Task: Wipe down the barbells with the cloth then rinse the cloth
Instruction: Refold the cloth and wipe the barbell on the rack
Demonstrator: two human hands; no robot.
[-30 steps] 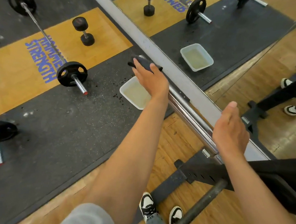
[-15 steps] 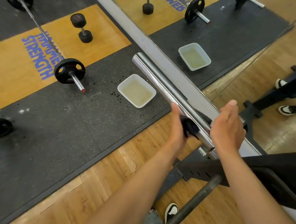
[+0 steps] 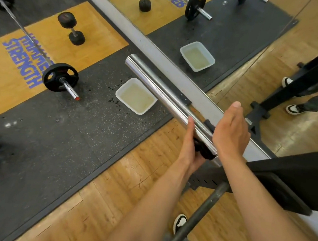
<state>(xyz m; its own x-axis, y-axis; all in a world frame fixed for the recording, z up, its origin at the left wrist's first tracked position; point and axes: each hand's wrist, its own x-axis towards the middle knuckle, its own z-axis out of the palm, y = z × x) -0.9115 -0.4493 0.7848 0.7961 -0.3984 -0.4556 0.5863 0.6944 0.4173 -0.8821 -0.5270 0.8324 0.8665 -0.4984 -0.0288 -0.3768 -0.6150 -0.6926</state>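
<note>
**Midway along the bar: cloth at the inner end of the sleeve**

Seen from the head camera, the chrome barbell sleeve (image 3: 162, 99) runs on a long diagonal from its free end at upper centre of the frame down to the lower right, where it meets the black rack (image 3: 285, 175). The left hand (image 3: 189, 144) sits under that lower end, fingers curled round a dark cloth (image 3: 204, 153) pressed against the underside of the sleeve, fingertips pointing up the bar. The right hand (image 3: 231, 131) rests on top of the sleeve just beside it, fingers straight and together, gripping nothing. The unwiped length lies up and to the left of the cloth, so the left hand is the nearer one for the next stroke. A white tub (image 3: 136, 96) of cloudy water sits on the rubber mat below the sleeve, near centre frame, likely for rinsing.
</note>
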